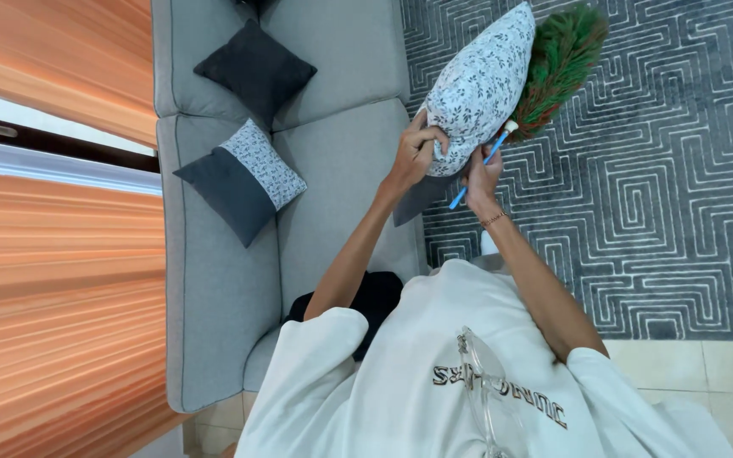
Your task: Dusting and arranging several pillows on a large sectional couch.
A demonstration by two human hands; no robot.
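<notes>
We grip the pillow [478, 85] by its lower corner, left hand [417, 153] closed on it, held over the rug [638, 212] at 1 o'clock of the sofa [332, 170]. Right hand [481, 174] is wrapped around the duster [553, 64] handle, plume lying behind the pillow at 2 o'clock. Best we hold the pillow steady and sweep lightly along the fabric.

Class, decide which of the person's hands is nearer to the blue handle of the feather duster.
Right. The right hand grips the blue handle of the feather duster; the left hand holds the floral pillow beside it.

I'm looking at a grey sofa [324, 170] carrying two cushions [243, 178], sitting between orange curtains [53, 297] and a grey maze-patterned rug [638, 212]; pale floor tiles [723, 373] are edging the rug.
</notes>
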